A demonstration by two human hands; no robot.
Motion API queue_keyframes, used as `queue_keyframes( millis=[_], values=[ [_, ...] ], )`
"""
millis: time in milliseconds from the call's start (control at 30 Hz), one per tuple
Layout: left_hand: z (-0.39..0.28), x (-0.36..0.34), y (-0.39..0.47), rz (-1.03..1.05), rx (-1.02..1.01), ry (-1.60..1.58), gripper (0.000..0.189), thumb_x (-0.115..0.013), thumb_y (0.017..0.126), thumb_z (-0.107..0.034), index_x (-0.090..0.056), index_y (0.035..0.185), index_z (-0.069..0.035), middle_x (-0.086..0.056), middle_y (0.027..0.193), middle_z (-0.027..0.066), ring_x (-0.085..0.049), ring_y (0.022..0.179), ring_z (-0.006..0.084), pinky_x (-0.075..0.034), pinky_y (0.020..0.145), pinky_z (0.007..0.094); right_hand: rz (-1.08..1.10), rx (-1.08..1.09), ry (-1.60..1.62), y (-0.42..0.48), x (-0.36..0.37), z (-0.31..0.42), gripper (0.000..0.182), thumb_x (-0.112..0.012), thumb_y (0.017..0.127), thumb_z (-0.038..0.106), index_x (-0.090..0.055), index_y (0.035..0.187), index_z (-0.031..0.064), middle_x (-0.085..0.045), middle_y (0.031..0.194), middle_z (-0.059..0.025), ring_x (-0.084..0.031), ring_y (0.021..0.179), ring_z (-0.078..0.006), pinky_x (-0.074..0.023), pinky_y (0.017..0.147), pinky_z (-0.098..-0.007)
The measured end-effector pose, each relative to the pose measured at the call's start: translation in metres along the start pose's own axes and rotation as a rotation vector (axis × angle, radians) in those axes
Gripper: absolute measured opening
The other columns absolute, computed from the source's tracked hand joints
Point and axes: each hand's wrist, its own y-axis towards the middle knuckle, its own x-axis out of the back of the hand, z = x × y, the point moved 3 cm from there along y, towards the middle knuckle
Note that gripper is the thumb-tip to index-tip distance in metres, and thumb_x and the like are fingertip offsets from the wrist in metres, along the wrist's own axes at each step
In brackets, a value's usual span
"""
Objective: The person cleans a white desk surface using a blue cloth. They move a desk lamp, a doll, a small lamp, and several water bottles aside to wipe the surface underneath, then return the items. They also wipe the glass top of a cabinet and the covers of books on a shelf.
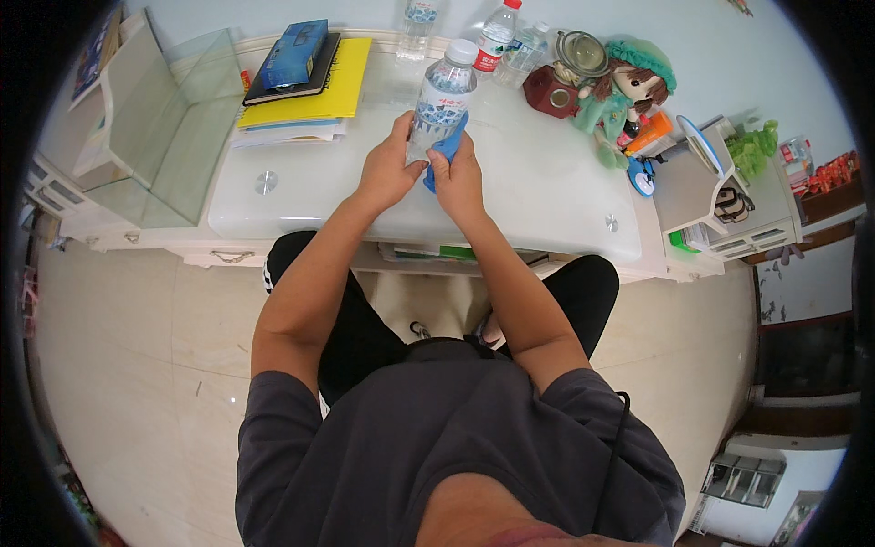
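Observation:
A clear plastic water bottle (443, 96) with a white cap and a blue-and-white label is tilted over the white desk (533, 171). My left hand (389, 167) grips its lower part from the left side. In my right hand (458, 174) is a blue cloth (448, 145), pressed against the bottle's lower right side. Part of the cloth hangs below, between my hands. My fingers behind the bottle are hidden.
Three more plastic bottles stand along the back, one a red-capped bottle (493, 41). A green-dressed doll (622, 96) sits beside a dark red hourglass-like ornament (552, 92). At the left are a stack of papers with a yellow folder (348, 75), a blue box (295, 53) and a glass tank (171, 137).

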Motion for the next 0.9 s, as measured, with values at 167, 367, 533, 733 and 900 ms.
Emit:
queue_keyframes(
  millis=[167,367,533,733,900],
  values=[
    [-0.004,-0.002,-0.002,-0.059,0.012,0.009,0.082,-0.084,0.074,-0.015,-0.04,0.142,-0.005,-0.061,0.123,0.0186,-0.06,0.115,0.0382,-0.051,0.093,0.0422,0.077,-0.043,-0.124,-0.002,0.028,0.003,0.034,-0.061,0.095,0.018,-0.058,0.123,-0.001,-0.068,0.098,-0.0132,-0.067,0.085,-0.0233,-0.0528,0.077,-0.0361],
    [-0.014,-0.009,-0.002,-0.024,0.013,0.179,0.078,-0.086,0.072,-0.022,-0.047,0.138,-0.005,-0.059,0.117,0.015,-0.058,0.111,0.0355,-0.051,0.091,0.0423,-0.291,0.22,0.196,0.009,0.071,0.065,0.033,-0.063,0.088,0.004,-0.063,0.121,-0.0004,-0.066,0.115,-0.0157,-0.064,0.096,-0.0172,-0.0515,0.083,-0.0314],
    [-0.001,-0.013,-0.003,-0.048,-0.06,0.131,0.07,-0.081,0.075,-0.019,-0.05,0.136,-0.006,-0.061,0.117,0.0177,-0.058,0.113,0.0373,-0.051,0.092,0.045,-0.165,0.636,-0.248,0.029,0.047,0.101,0.063,-0.068,0.074,0.003,-0.061,0.136,0.0139,-0.039,0.156,-0.0165,-0.033,0.142,-0.0464,-0.0344,0.113,-0.054],
    [0.012,-0.021,-0.002,0.023,0.1,0.053,0.057,-0.075,0.079,-0.014,-0.053,0.131,-0.006,-0.062,0.12,0.0188,-0.059,0.113,0.0398,-0.049,0.094,0.0469,-0.02,0.549,-0.284,-0.006,0.03,0.057,0.057,-0.066,0.077,0.001,-0.064,0.132,0.0152,-0.036,0.157,-0.0141,-0.032,0.14,-0.0535,-0.0375,0.112,-0.0551],
    [0.003,-0.018,0.004,-0.025,0.005,0.054,0.062,-0.075,0.077,-0.008,-0.049,0.133,-0.005,-0.062,0.119,0.0187,-0.058,0.113,0.0398,-0.049,0.093,0.047,0.181,0.382,-0.22,-0.029,0.039,0.028,0.051,-0.062,0.081,-0.002,-0.064,0.131,0.0109,-0.041,0.154,-0.015,-0.041,0.137,-0.0491,-0.0457,0.107,-0.0475]
  ],
)
